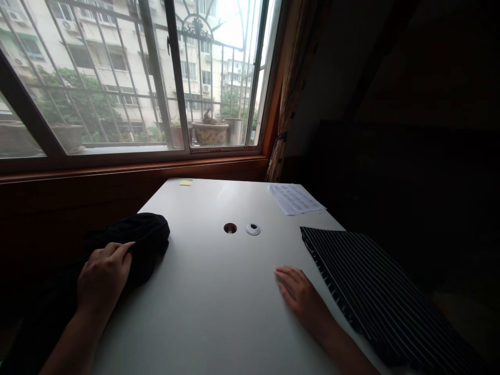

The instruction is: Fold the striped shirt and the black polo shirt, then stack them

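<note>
Bunched black cloth (pixel 150 245) lies over the left edge of the white table (pixel 211 307) and hangs down beside it. My left hand (pixel 103 276) is closed on this cloth, with a fold pinched between thumb and fingers. Over on the right, my right hand (pixel 299 294) is at the tabletop with its fingers loosely stretched out and nothing in them. A black cloth with thin white stripes (pixel 363 276) is spread along the table's right edge, just beyond my right hand and apart from it. Its far end falls into shadow.
A round hole (pixel 230 228) pierces the tabletop, with a white ring-shaped cover (pixel 253 229) beside it. Printed papers (pixel 295 199) lie at the back right, and a yellow sticky note (pixel 186 183) at the back left. Behind stand a barred window (pixel 179 78) and a tied curtain (pixel 279 148).
</note>
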Demonstrator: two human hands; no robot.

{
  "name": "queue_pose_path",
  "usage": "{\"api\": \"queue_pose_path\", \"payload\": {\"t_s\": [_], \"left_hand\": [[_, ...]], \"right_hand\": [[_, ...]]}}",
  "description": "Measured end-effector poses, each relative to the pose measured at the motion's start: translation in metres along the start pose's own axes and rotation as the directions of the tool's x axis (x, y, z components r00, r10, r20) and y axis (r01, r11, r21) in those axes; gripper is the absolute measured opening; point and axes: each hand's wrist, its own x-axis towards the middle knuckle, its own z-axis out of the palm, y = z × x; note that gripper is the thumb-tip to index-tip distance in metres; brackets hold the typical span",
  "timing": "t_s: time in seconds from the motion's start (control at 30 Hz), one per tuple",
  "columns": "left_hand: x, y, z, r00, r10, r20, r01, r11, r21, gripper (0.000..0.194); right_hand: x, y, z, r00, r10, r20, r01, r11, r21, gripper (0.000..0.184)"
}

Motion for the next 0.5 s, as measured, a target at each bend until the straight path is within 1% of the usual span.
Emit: {"api": "queue_pose_path", "payload": {"t_s": [0.07, 0.17, 0.23, 0.3, 0.37, 0.4, 0.47, 0.5], "left_hand": [[-0.001, 0.012, 0.002, 0.997, 0.064, -0.030, -0.066, 0.997, -0.048, 0.038], [-0.006, 0.042, 0.003, 0.981, 0.176, -0.075, -0.187, 0.966, -0.178, 0.034], [-0.013, 0.066, 0.003, 0.960, 0.268, -0.081, -0.280, 0.912, -0.301, 0.030], [-0.022, 0.089, 0.003, 0.929, 0.362, -0.080, -0.359, 0.823, -0.440, 0.028], [-0.031, 0.109, 0.003, 0.886, 0.457, -0.077, -0.417, 0.713, -0.563, 0.027], [-0.035, 0.118, 0.004, 0.858, 0.509, -0.074, -0.443, 0.658, -0.609, 0.027], [-0.044, 0.132, 0.005, 0.780, 0.621, -0.073, -0.501, 0.550, -0.668, 0.029], [-0.048, 0.138, 0.004, 0.731, 0.678, -0.080, -0.534, 0.495, -0.685, 0.029]], "right_hand": [[0.001, 0.000, 0.000, 1.000, -0.007, 0.001, 0.007, 1.000, 0.009, 0.033], [0.001, -0.002, -0.002, 1.000, -0.010, -0.003, 0.010, 1.000, 0.026, 0.032], [0.001, -0.003, -0.002, 1.000, -0.008, 0.000, 0.008, 0.999, 0.042, 0.032], [0.001, -0.005, -0.002, 1.000, -0.014, 0.006, 0.013, 0.998, 0.061, 0.034], [0.001, -0.007, 0.000, 1.000, -0.027, 0.015, 0.026, 0.996, 0.080, 0.036], [0.001, -0.009, 0.001, 0.999, -0.036, 0.022, 0.034, 0.996, 0.088, 0.037], [0.001, -0.013, 0.002, 0.998, -0.056, 0.039, 0.052, 0.993, 0.109, 0.040], [0.001, -0.015, 0.002, 0.996, -0.069, 0.051, 0.062, 0.991, 0.121, 0.041]]}}
